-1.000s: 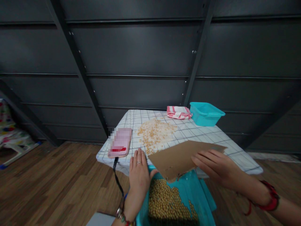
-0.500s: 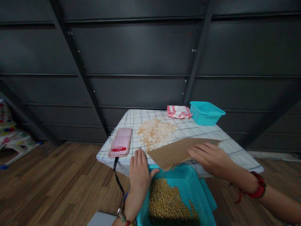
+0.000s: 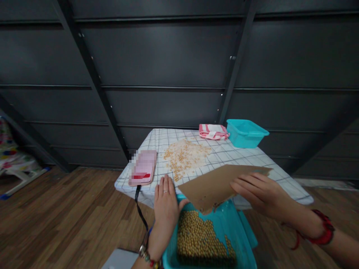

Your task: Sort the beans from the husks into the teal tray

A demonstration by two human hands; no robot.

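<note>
My right hand (image 3: 254, 194) grips a piece of brown cardboard (image 3: 211, 183) by its right part, the sheet tilted over the far rim of a turquoise tub (image 3: 246, 239). Small round yellow-brown beans (image 3: 199, 239) cover much of the tub's bottom. My left hand (image 3: 166, 209) lies flat at the table's front edge, fingers stretched out, its thumb over the tub's rim. Beyond the cardboard, yellow grains mixed with a whitish crumbly or powdery material (image 3: 185, 155) are spread on the checked tablecloth (image 3: 157, 138).
A pink phone-like case (image 3: 144, 168) with a black strap lies at the table's left. At the back stand a folded pink-and-white striped cloth (image 3: 213, 131) and a second turquoise tub (image 3: 245, 138). A dark panelled wall (image 3: 165, 56) rises behind.
My right hand has drawn the cardboard slightly right and toward me, so its near corner sits lower over the tub. My left hand stays about where it was.
</note>
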